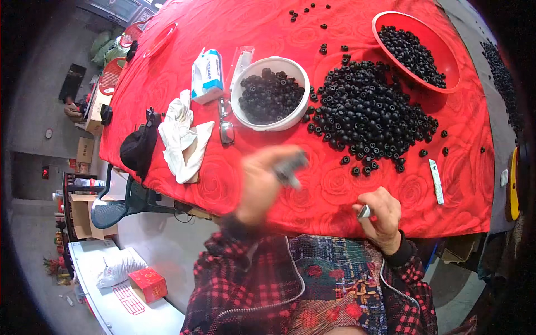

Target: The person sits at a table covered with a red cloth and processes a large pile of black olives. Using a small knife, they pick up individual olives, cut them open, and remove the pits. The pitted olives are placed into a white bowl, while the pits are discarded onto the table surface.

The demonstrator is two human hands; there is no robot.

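My left hand (259, 181) is smeared by motion above the red cloth, just below a white bowl. Its fingers are closed around something grey and dark (290, 167), too blurred to name. To its right, close to the table's near edge, my right hand (383, 216) is closed around a small tool (364, 211) with a silvery end; most of it is hidden in the fingers. Beyond both hands lies a big heap of small black ring-like parts (368, 111). More black parts fill the white bowl (272, 128) and the tilted red basin (455, 81).
Left of the bowl are eyeglasses (226, 131), a blue-and-white tissue pack (207, 76), a white cloth (178, 139) and a black cap (139, 146). A pale strip (436, 182) lies at the right. A chair (125, 206) stands by the table's left edge.
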